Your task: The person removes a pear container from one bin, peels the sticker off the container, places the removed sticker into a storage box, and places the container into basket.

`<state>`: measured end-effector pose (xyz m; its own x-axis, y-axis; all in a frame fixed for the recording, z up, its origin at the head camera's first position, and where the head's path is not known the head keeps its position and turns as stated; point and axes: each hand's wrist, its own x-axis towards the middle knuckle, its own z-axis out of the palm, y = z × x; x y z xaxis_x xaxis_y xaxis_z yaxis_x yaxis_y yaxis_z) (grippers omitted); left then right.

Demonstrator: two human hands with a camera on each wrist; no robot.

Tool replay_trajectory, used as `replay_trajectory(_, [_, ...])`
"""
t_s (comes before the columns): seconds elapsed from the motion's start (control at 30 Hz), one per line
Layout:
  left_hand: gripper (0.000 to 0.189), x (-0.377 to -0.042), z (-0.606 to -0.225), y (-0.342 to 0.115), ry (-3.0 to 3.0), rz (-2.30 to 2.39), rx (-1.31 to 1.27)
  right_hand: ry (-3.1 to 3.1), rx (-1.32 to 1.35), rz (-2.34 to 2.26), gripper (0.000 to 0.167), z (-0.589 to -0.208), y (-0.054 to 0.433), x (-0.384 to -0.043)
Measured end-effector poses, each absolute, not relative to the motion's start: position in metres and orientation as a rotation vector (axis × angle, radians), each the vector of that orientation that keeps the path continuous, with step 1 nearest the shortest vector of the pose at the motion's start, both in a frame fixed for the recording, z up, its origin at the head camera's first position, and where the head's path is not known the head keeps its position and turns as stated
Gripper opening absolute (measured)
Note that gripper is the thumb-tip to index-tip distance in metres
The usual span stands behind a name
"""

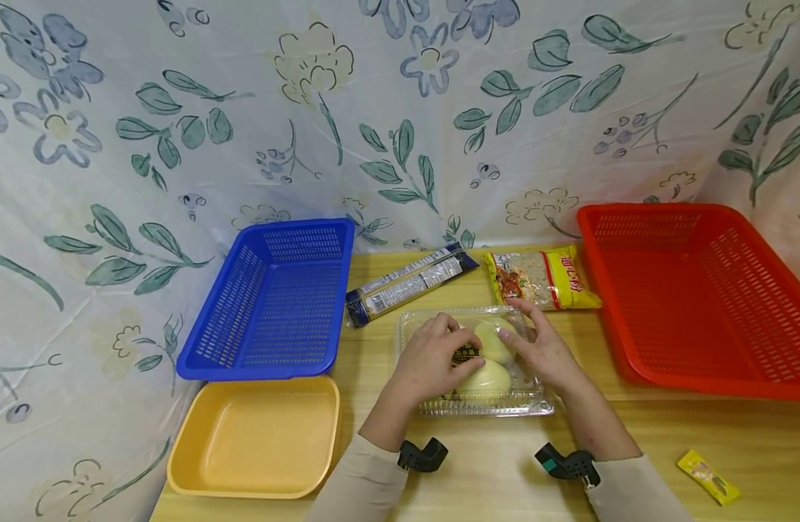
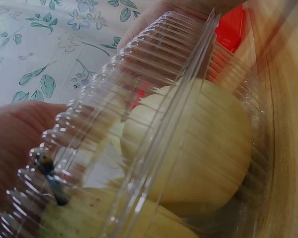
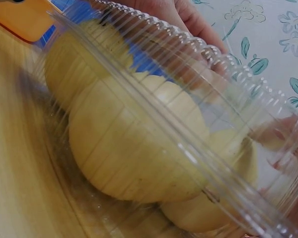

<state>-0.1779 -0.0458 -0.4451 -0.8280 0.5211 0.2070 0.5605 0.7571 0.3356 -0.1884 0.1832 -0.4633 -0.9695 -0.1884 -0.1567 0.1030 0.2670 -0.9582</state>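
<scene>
From the head view we see the clear plastic container (image 1: pixel 485 409) lying on the wooden table (image 1: pixel 485 471), between the blue basket (image 1: pixel 269 373) and the red basket (image 1: pixel 732 388), with pale yellow fruits (image 1: pixel 488 378) inside and a dark label (image 1: pixel 465 354) showing on it. The left wrist view adds a dark stem (image 2: pixel 54 183) on a speckled fruit, while the right wrist view gives us the fruits side-on through the ribbed plastic, pressed close together. The left hand (image 1: pixel 429 359) rests on the container's top, fingers bent and thumb apart from them, the label showing in the gap; we cannot tell whether it pinches anything. The right hand (image 1: pixel 546 351) lies over the right side, thumb and forefinger spread apart, but its other fingers are hidden, so we cannot tell whether it clamps the plastic. Beyond the far edge sit the long blue packet (image 1: pixel 409 283) and, near the right forefinger, the yellow packet (image 1: pixel 543 275). Strips of wood separate the container from both baskets, and more bare wood lies between its near edge and us. The yellow tray (image 1: pixel 253 435) stands at left, the small sachet (image 1: pixel 708 476) well apart at right.
</scene>
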Motion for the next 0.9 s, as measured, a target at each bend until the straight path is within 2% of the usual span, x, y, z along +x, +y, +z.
replay_trajectory(0.63, [0.02, -0.1779, -0.4447, -0.0449, -2.844, -0.618, -0.878, 2.291, -0.09, -1.782, 0.073, -0.4644, 0.1842, -0.1884])
replay_trajectory(0.9, [0.025, -0.1783, -0.4442, -0.0452, -2.86, -0.625, -0.879, 2.286, -0.084, -1.783, 0.073, -0.4646, 0.1828, -0.1892])
